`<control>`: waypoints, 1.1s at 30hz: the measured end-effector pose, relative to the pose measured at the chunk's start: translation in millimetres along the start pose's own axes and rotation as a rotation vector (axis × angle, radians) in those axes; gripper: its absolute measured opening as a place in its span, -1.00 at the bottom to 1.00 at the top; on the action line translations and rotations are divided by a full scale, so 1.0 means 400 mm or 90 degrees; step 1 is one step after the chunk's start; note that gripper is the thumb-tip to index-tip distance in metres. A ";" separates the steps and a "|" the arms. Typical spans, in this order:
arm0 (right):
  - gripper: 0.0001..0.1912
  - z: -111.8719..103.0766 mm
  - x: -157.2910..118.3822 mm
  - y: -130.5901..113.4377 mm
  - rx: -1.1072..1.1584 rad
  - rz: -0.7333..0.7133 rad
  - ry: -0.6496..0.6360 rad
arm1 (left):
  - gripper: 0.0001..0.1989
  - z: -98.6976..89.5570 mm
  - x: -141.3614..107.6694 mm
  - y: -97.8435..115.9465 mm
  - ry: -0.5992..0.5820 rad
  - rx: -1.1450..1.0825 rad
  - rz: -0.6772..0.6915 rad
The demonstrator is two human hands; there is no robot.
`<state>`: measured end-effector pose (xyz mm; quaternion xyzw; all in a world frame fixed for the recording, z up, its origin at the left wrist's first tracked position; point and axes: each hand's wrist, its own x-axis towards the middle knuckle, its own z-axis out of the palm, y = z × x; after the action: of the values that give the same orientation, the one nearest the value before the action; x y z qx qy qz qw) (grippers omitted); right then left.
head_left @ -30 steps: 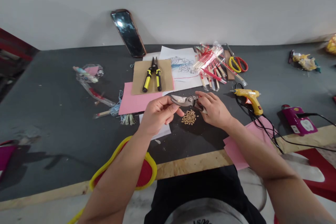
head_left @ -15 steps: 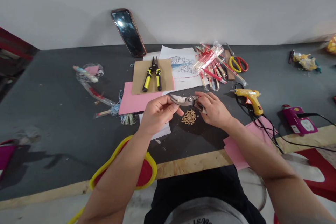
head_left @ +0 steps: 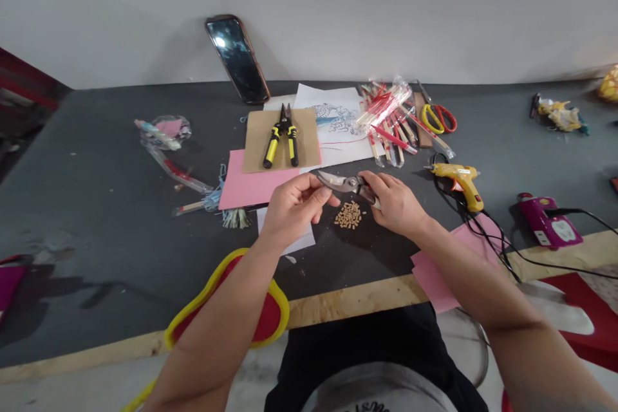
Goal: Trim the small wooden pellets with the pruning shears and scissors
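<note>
Pruning shears [head_left: 340, 183] are gripped at the handles by my right hand [head_left: 396, 203], the blades pointing left. My left hand [head_left: 294, 206] is pinched at the tip of the blades; what lies between its fingers is too small to make out. Below the shears, a pile of small tan pieces [head_left: 348, 215] rests on the dark table [head_left: 120, 206]. Beyond my left hand, yellow-and-black pliers [head_left: 271, 149] lie on a brown card [head_left: 309, 135], which partly covers a pink sheet [head_left: 241, 190].
A phone [head_left: 238, 61] leans on the wall. Wrapped sticks [head_left: 386, 112] and scissors [head_left: 437, 118] lie at the back. To the right are a yellow glue gun [head_left: 458, 180], its black cable, and a purple power box [head_left: 550, 222]. A red-and-yellow object [head_left: 268, 315] is near the front edge.
The fingers of my right hand have closed further round the shears' handles, and the blades look closer together. My left hand has barely shifted.
</note>
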<state>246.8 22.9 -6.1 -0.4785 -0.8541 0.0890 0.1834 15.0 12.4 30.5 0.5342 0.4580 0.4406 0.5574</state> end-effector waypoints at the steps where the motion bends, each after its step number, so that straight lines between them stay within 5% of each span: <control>1: -0.42 0.001 0.000 0.000 -0.007 0.005 0.004 | -0.82 0.000 0.000 0.000 0.001 0.007 0.005; 19: -0.45 0.015 0.000 0.030 0.076 -0.129 0.086 | -0.76 -0.004 -0.006 0.019 -0.057 -0.142 -0.081; 33: -0.43 0.001 0.002 -0.001 -0.014 -0.009 -0.037 | -0.77 0.004 -0.004 0.015 0.010 -0.051 -0.054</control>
<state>245.9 23.2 -6.3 -0.4717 -0.8634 0.0918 0.1538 16.3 10.9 36.5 0.4876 0.4668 0.4389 0.5931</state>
